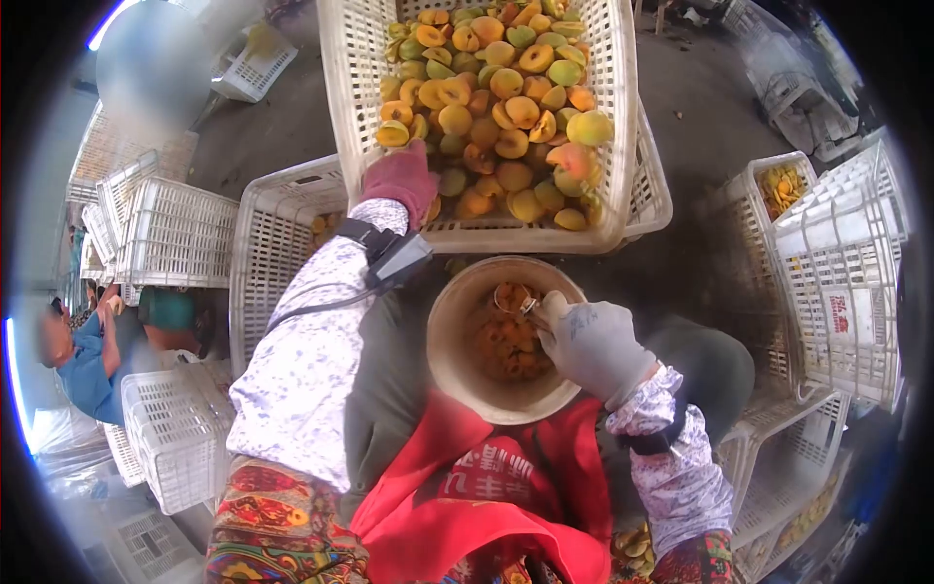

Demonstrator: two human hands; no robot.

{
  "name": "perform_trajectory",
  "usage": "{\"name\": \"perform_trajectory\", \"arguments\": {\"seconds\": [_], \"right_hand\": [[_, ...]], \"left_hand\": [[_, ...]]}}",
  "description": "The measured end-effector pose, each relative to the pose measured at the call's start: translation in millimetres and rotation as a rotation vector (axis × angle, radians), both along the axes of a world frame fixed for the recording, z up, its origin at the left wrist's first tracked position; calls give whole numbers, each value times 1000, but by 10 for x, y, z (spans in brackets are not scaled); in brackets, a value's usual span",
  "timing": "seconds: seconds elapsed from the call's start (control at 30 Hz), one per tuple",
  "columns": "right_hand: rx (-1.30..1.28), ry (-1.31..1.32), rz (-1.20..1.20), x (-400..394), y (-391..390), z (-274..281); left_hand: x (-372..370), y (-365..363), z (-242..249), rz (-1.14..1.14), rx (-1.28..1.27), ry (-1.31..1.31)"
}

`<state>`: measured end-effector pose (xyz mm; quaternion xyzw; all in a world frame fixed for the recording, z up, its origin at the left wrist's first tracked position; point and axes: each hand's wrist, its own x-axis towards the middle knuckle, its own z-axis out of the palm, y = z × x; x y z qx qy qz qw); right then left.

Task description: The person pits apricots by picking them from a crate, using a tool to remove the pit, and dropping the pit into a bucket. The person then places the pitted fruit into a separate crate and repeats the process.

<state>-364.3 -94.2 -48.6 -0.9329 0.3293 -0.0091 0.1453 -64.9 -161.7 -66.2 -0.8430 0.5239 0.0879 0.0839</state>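
Note:
My left hand (401,185), in a dark red glove, reaches over the near left corner of a white plastic crate (615,117). It touches halved orange and green fruit (506,83) that look like peaches or apricots. Its fingers are hidden, so I cannot see whether they hold a piece. My right hand (595,346), in a pale grey glove, is closed around a pitting tool with a round metal loop (512,298). The loop points left over a cream bucket (446,336). Orange-brown pits or scraps (511,348) lie at the bucket's bottom.
The fruit crate rests on another white crate (650,190). A crate (255,243) stands to the left, and stacked crates (842,311) stand to the right. A red apron (486,477) covers my lap below the bucket. A person in blue (92,365) sits at far left.

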Motion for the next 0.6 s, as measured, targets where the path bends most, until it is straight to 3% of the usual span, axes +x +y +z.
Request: {"name": "perform_trajectory", "arguments": {"seconds": [0.13, 0.2, 0.27, 0.33, 0.43, 0.47, 0.53, 0.57, 0.6], "right_hand": [[41, -92, -33, -18, -27, 35], [-62, -125, -11, 0, -56, 41], [-72, -218, -24, 27, -92, 9], [-83, -313, -39, 60, -114, 6], [-24, -482, -94, 177, -136, 53], [33, -472, -121, 213, -149, 64], [89, -447, -149, 265, -162, 22], [79, -477, -132, 300, -169, -57], [70, -506, -116, 322, -163, -96]], "left_hand": [[-27, -13, -150, 123, -87, 72], [-24, 47, -176, 122, -111, 60], [15, 130, -238, -7, -375, 84], [28, 163, -206, 0, -440, 164], [-47, 362, -170, 269, -571, 1639], [-193, 479, -65, 267, -576, 1640], [-510, 721, 87, -390, -805, 1256], [-579, 760, 42, -387, -810, 1264], [-629, 790, -21, -239, -774, 1348]]}}
